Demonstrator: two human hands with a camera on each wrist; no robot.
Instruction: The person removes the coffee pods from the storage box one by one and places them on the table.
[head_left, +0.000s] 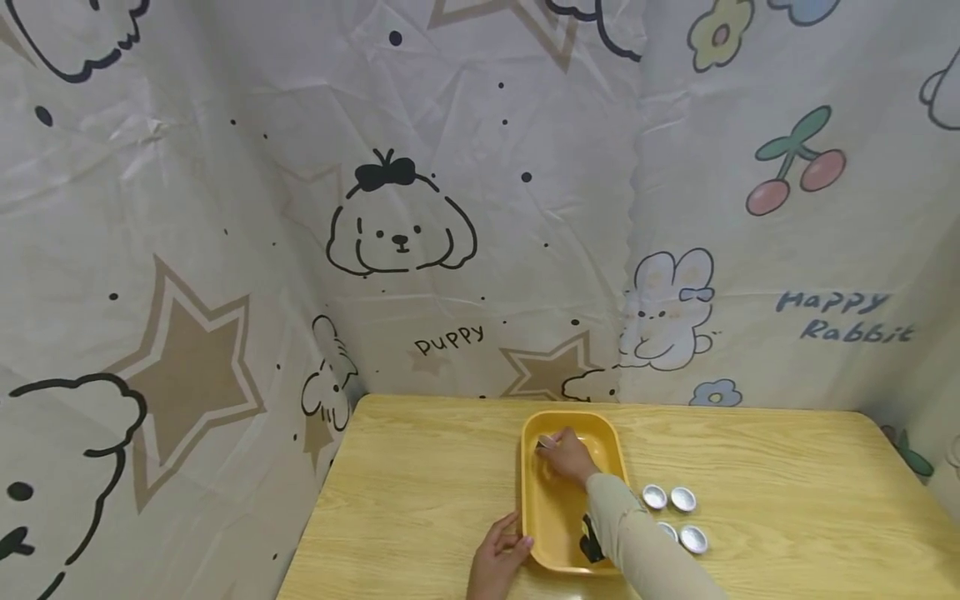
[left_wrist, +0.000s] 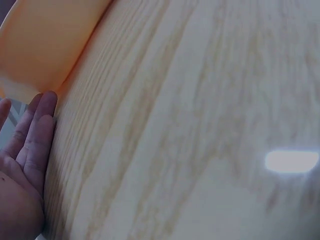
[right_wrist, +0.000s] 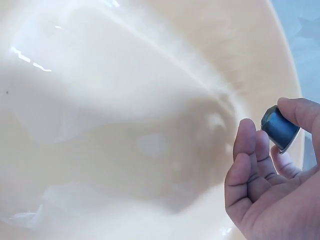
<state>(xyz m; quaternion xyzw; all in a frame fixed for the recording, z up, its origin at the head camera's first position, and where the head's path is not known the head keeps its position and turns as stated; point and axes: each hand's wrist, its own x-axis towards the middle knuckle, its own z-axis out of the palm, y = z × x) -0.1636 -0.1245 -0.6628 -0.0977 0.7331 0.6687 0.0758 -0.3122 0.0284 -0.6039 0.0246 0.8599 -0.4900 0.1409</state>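
My right hand [head_left: 570, 458] is over the far part of a yellow plastic tray [head_left: 543, 517]. In the right wrist view, its thumb and fingers pinch a dark blue, cup-shaped coffee capsule [right_wrist: 281, 129] with a thin pale rim. The other fingers of this hand [right_wrist: 272, 185] are partly bent. My left hand [head_left: 498, 554] is at the tray's near left corner, thumb by the rim. Its fingers [left_wrist: 35, 142] look fairly straight in the left wrist view, with the tips against the tray's outer wall [left_wrist: 45, 50].
Right of the tray, several small round whitish cups [head_left: 683, 499] sit on the wooden table [head_left: 420, 475], one partly behind the sleeve [head_left: 637, 533]. A black item [head_left: 590, 540] of unclear kind shows beside the forearm. A printed curtain [head_left: 480, 350] hangs behind the table.
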